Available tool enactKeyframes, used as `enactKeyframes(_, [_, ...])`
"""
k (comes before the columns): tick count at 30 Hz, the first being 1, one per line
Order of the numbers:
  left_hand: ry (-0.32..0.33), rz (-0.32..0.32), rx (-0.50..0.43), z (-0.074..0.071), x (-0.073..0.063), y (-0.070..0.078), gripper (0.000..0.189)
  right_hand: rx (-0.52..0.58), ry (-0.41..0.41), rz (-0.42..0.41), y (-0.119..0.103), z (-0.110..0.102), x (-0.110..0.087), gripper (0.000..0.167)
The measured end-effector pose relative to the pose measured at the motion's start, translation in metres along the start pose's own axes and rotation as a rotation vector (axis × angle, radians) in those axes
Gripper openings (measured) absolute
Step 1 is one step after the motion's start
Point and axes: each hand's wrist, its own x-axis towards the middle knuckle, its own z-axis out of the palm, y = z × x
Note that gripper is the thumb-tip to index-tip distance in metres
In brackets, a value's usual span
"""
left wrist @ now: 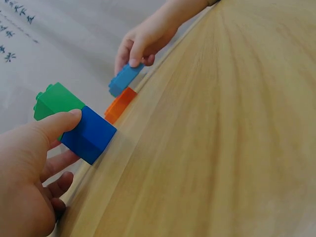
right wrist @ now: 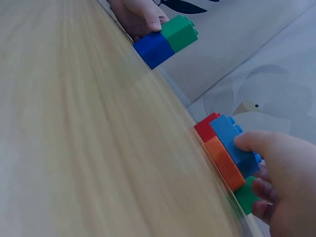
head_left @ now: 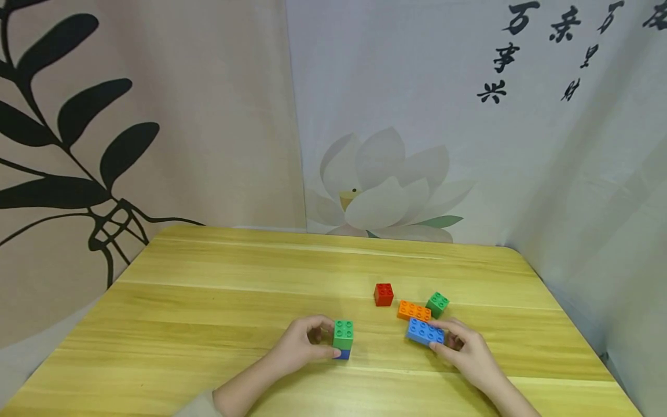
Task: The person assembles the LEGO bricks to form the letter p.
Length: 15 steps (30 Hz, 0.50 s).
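Note:
My left hand [head_left: 304, 343] pinches a stack of two square toy bricks, a green brick [head_left: 343, 331] on top of a dark blue brick [left wrist: 89, 134]. In the left wrist view the thumb lies across the seam between the two. To the right, my right hand [head_left: 465, 348] holds a long light blue brick [head_left: 424, 332] between thumb and fingers. That brick is above the table, close over an orange brick [head_left: 414, 310] and overlapping its near side in the head view. Studs face up on all of these bricks.
Behind the orange brick stand a red square brick [head_left: 384, 295] to the left and a second green brick [head_left: 438, 303] to the right. Everything rests on a wooden table [head_left: 208, 289]. A printed curtain [head_left: 234, 116] hangs along the table's far edge.

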Motion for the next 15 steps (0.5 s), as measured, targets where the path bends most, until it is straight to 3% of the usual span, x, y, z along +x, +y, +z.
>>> enactKeyframes(6, [0.006,0.004,-0.015,-0.001,-0.007,0.023,0.035,0.018,0.032,-0.046,-0.011,0.005,0.003,0.036])
enactKeyframes(9, [0.006,0.0,-0.004,-0.001,-0.006,0.02,0.036,0.023,0.05,-0.073,-0.032,0.006,0.004,0.035])
enactKeyframes(13, [0.006,-0.007,0.013,0.001,0.0,0.002,0.037,0.027,0.058,-0.11,-0.061,0.007,0.006,0.034])
enactKeyframes(15, [0.005,-0.007,0.012,0.001,-0.001,0.004,0.037,0.033,0.057,-0.118,-0.065,0.009,0.008,0.034])
